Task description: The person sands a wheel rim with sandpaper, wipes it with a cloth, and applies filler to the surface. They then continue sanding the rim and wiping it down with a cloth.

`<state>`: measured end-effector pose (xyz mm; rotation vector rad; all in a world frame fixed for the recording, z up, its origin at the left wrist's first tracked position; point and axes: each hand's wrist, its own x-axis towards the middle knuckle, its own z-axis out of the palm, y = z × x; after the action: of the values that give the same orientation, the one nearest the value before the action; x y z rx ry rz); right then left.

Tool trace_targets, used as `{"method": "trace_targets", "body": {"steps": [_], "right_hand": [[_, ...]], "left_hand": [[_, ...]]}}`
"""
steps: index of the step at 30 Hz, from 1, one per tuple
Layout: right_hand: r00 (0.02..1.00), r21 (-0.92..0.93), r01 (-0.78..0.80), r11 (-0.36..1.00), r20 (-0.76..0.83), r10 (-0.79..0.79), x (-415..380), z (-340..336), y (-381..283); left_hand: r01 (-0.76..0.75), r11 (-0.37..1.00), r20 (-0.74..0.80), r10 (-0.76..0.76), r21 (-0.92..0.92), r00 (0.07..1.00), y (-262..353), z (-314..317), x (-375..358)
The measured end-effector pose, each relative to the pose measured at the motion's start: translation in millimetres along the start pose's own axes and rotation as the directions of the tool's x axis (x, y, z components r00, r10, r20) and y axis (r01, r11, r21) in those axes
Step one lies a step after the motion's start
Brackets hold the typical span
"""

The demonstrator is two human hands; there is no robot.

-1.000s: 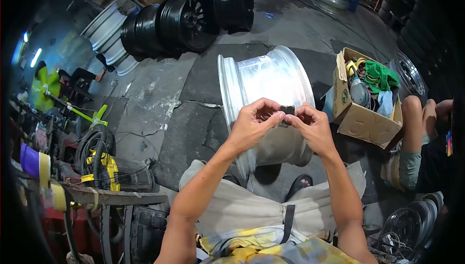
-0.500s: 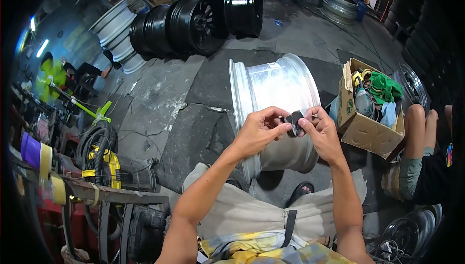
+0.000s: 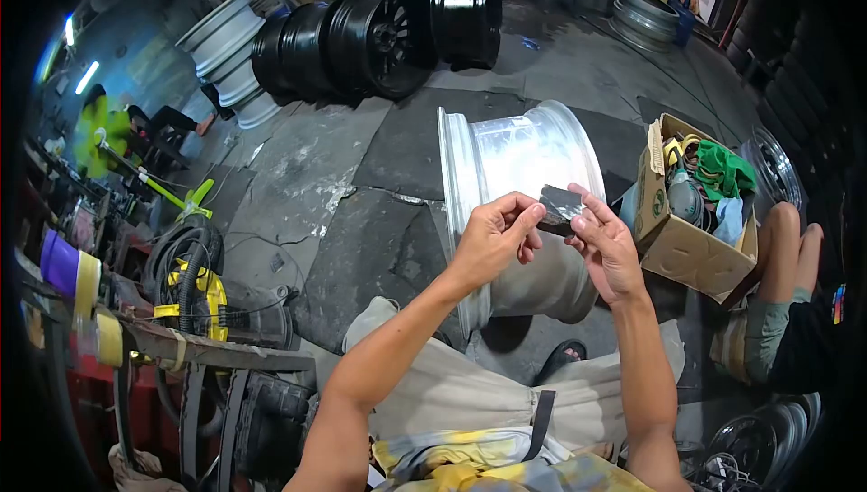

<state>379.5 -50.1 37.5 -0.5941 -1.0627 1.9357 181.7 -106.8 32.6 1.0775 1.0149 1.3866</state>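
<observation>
Right fingers [image 3: 591, 233] partly cover the dark piece [image 3: 561, 206]; its material is unclear.

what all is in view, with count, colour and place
flat piece: one, dark grey, in right hand
near wheel rim: one, silver, floor ahead
farther wheel rims: several, black, ahead
stacked wheel rims: several, silver, far left
cardboard box: one, brown, right floor
cloth: one, green, in the box
fan: one, lime green, left
corrugated hose: at least one, black, left
other person's shorts: one pair, grey-green, right edge
own trousers: one pair, beige, below
left hand: one, bare, by flat piece
right hand: one, bare, gripping flat piece
</observation>
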Motion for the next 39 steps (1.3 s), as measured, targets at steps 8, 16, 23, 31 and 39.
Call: {"method": "trace_targets", "body": {"steps": [8,16,23,31,39], "right_hand": [[0.996,-0.097,0.080,0.992,-0.036,-0.084,0,-11,13],[0.917,-0.607,0.364,0.706,0.102,-0.385,1,-7,20],[0.878,-0.770,0.449,0.454,0.286,-0.383,-8,8,15],[0.823,-0.822,0.460,0.336,0.254,-0.508,-12,20,11],[0.793,-0.817,0.503,0.283,0.306,-0.526,-10,21,25]], "left_hand": [[0.195,0.979,0.046,-0.193,-0.065,0.980,-19,4,2],[-0.098,0.985,0.026,0.095,0.143,0.995,-14,4,1],[-0.100,0.967,0.022,0.097,0.236,0.995,-23,-5,9],[-0.046,0.978,0.000,0.047,0.202,0.999,-14,1,5],[-0.010,0.984,0.034,0.004,0.176,0.999,-13,2,4]]}}
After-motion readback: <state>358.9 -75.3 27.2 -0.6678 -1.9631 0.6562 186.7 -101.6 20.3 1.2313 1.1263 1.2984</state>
